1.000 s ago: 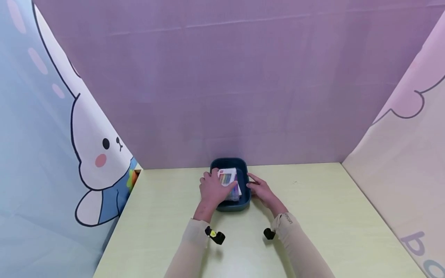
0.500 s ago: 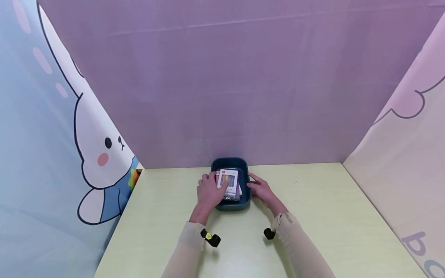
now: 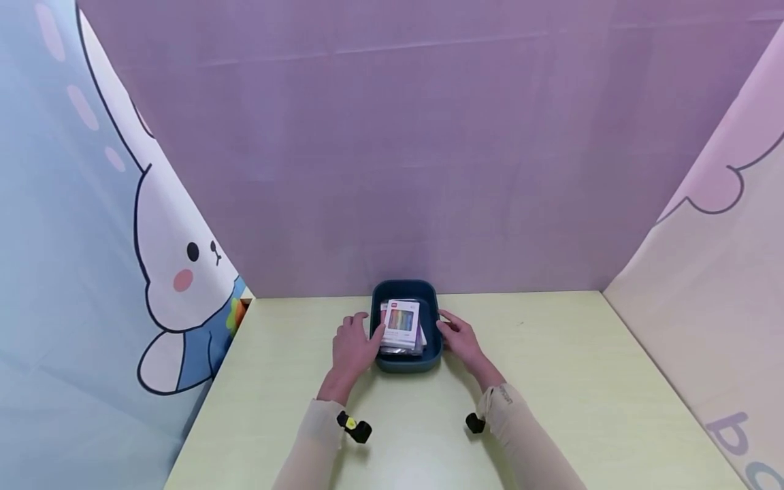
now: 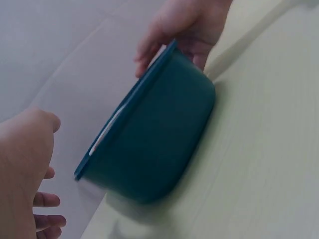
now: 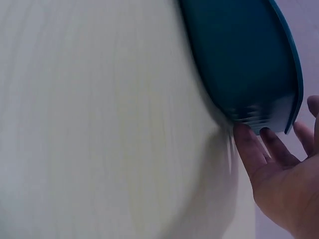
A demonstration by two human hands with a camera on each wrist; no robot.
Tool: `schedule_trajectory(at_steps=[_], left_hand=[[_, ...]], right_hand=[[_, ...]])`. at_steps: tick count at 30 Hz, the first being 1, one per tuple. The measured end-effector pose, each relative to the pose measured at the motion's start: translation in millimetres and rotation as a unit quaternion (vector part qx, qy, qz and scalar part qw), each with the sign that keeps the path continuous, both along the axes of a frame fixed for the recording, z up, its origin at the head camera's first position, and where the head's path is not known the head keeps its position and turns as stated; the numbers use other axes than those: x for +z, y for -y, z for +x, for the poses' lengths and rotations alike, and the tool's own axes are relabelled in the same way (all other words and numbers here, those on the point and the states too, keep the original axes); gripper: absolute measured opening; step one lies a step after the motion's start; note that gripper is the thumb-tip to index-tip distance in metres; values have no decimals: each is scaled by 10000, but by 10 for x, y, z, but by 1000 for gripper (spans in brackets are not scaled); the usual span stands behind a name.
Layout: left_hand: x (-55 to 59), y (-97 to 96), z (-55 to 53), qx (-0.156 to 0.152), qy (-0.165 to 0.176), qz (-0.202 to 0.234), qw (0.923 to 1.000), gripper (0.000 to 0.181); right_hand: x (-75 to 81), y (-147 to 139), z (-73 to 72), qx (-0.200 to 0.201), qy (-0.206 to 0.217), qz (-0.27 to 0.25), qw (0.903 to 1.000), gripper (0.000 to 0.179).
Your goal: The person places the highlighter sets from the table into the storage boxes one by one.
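Observation:
A dark teal plastic basket [image 3: 409,365] stands on the table, its long side pointing away from me. In it lies a white flat pack [image 3: 401,328] with a window or picture of rainbow-coloured sticks, on top of other clear-wrapped flat packs [image 3: 401,351]. My left hand [image 3: 354,346] is beside the basket's left wall with spread, relaxed fingers and holds nothing; the left wrist view shows a gap between this hand [image 4: 25,159] and the basket. On the opposite side, my right hand [image 3: 462,341] touches the right wall with extended fingertips [image 5: 243,130].
The pale yellow table [image 3: 551,381] spreads around the basket. Just behind the basket rises a purple cloth wall [image 3: 392,170]. Printed cloth panels, one with a rabbit [image 3: 177,272], close in both sides.
My left hand has let go of the white pack and drawn back leftward, out of the basket. The pack lies uncovered. My right hand has stayed at the right wall.

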State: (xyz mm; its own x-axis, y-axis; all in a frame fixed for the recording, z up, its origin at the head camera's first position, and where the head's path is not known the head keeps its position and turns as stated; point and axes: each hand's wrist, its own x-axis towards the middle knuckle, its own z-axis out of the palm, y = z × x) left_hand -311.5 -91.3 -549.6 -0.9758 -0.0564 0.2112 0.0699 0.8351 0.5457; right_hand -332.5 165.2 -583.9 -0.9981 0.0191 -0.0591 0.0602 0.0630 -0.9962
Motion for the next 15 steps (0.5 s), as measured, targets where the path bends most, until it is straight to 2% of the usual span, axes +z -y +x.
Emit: schedule_trajectory(at_steps=[3,5,10,15], left_hand=[[-44,73,-4,23,69,-67,10000,66],[-71,126,1,24,103,-132,9999,65],[-99,247,36,-39,103,-294,9995,63],[-135,381,70,-197,-21,-494,9986,64]], right_hand=[[52,3,36,85,-306,401,9987,44],[87,-9,61,140,-565,871,9945,42],[224,-58,159,426,-1016,2035,9729,46],[395,-117,266,971,-995,2789,9502,61]])
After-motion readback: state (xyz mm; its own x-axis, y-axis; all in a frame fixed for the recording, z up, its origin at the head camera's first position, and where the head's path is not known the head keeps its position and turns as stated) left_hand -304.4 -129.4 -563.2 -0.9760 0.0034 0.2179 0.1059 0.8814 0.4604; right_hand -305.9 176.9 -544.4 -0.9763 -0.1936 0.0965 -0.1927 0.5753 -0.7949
